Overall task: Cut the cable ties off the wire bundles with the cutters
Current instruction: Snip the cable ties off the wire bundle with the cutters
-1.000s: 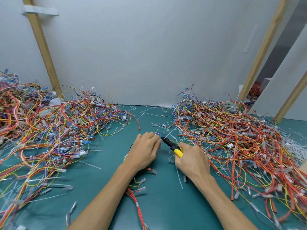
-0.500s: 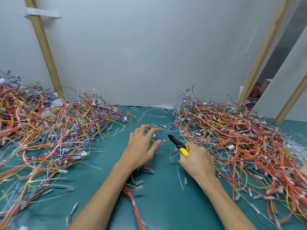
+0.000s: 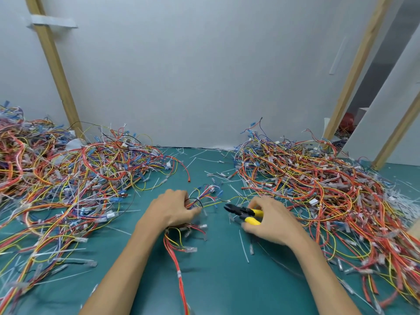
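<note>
Head view: looked down on a green mat (image 3: 222,280), white wall (image 3: 204,76) along the far edge.
Left hand (image 3: 172,210): palm down at centre, fingers curled together over a bundle (image 3: 200,198), gripped it against the mat.
Bundle: under the left hand; blue-tipped ends fanned out on the far side, red and yellow wires trailed near, beside the forearm.
Right hand (image 3: 270,221): just right of the bundle, fingers clamped on the yellow handles of the cutters (image 3: 244,213).
Cutters: black tip pointed left at the bundle, close but apart from it; handles spread; jaws too blurred to judge.
Ties (image 3: 243,245): cut white strips scattered on the mat, one long strip just near of the right hand.
Left pile (image 3: 68,178): tangled wires, filled the left side.
Right pile (image 3: 318,194): tangled wires, filled the right side, touched the right forearm.
</note>
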`<control>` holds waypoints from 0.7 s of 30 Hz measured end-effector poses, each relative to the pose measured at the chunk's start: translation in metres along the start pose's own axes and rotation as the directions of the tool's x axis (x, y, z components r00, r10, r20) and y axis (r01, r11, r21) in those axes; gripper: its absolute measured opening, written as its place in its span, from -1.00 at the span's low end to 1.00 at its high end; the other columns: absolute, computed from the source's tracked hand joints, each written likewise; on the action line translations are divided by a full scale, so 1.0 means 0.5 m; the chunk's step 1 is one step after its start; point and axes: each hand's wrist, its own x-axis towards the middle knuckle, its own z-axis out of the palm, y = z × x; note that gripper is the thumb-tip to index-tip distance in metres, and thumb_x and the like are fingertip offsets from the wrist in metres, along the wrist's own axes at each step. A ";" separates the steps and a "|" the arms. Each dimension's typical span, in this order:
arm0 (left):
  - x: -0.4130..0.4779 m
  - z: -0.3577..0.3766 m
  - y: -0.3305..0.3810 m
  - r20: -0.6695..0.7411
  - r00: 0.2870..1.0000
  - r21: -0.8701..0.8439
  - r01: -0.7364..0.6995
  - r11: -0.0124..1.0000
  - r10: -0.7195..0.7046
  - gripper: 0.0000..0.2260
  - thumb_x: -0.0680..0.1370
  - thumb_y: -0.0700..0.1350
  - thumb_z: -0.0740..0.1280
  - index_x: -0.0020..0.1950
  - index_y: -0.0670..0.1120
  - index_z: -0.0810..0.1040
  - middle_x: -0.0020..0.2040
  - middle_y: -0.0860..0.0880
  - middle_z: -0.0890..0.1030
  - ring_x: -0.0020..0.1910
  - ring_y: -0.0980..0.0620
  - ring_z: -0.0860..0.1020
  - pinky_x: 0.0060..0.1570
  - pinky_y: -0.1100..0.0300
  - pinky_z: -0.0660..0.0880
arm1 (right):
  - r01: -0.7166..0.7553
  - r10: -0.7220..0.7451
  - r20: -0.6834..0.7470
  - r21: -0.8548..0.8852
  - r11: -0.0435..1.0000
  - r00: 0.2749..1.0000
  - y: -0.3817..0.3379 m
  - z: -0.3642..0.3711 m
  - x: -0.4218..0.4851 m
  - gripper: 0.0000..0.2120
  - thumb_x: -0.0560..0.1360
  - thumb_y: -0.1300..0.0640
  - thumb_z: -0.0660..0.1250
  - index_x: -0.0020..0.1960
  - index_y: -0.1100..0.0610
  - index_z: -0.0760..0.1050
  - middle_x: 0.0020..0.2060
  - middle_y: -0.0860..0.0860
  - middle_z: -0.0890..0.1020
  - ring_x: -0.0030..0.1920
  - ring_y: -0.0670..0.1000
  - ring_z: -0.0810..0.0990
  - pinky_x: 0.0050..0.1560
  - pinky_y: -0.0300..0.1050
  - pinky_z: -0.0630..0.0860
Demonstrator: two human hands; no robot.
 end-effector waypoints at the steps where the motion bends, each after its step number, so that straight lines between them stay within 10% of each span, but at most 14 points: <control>1: 0.002 -0.003 -0.003 0.018 1.000 -0.002 -0.021 1.000 0.021 -0.72 0.46 0.22 0.30 -0.14 0.00 0.49 -0.11 -0.06 0.58 -0.04 -0.14 0.55 -0.15 0.11 0.44 | 0.044 -0.044 0.038 0.018 0.999 0.998 -0.001 0.000 -0.001 -0.65 0.34 -0.23 0.43 0.03 -0.16 0.40 0.00 -0.14 0.44 0.04 -0.06 0.42 -0.04 -0.10 0.36; 5: 0.006 -0.020 -0.019 0.016 0.999 -0.143 -0.048 0.989 0.051 -0.78 0.58 0.00 0.31 -0.22 -0.06 0.55 -0.28 -0.06 0.60 -0.21 -0.08 0.52 -0.26 0.13 0.37 | 0.175 -0.177 0.133 0.029 0.984 0.975 -0.008 0.008 -0.007 -0.62 0.33 -0.22 0.46 0.06 -0.18 0.41 -0.03 -0.21 0.40 0.06 -0.13 0.35 -0.06 -0.21 0.25; 9: 0.010 -0.050 -0.024 -0.277 0.961 -0.370 -0.122 0.921 0.016 -0.75 0.62 -0.06 0.26 -0.23 -0.02 0.60 -0.28 -0.06 0.63 -0.24 -0.01 0.55 -0.25 0.17 0.32 | 0.208 -0.215 0.176 0.054 0.977 0.961 -0.018 0.012 -0.011 -0.59 0.31 -0.27 0.44 0.07 -0.23 0.38 0.00 -0.24 0.40 0.12 -0.14 0.31 0.04 -0.17 0.26; 13: 0.027 -0.112 -0.001 -0.479 0.873 -0.665 -0.291 0.688 -0.094 -0.75 0.64 -0.09 0.23 -0.20 -0.03 0.61 -0.33 0.07 0.58 -0.43 0.29 0.49 -0.37 0.23 0.38 | 0.238 -0.240 0.202 0.035 0.971 0.949 -0.025 0.017 -0.011 -0.60 0.33 -0.26 0.44 0.09 -0.22 0.40 0.03 -0.23 0.43 0.16 -0.14 0.32 0.11 -0.17 0.29; 21: 0.061 -0.268 0.099 -0.648 0.751 -0.730 -0.565 0.383 -0.127 -0.73 0.67 -0.06 0.19 -0.15 -0.10 0.57 -0.40 0.11 0.46 -0.56 0.19 0.31 -0.52 0.24 0.22 | 0.274 -0.290 0.068 0.184 0.944 0.955 -0.074 -0.089 0.043 -0.78 0.49 -0.09 0.41 0.11 -0.11 0.54 0.04 -0.15 0.62 0.04 -0.25 0.54 0.15 -0.16 0.49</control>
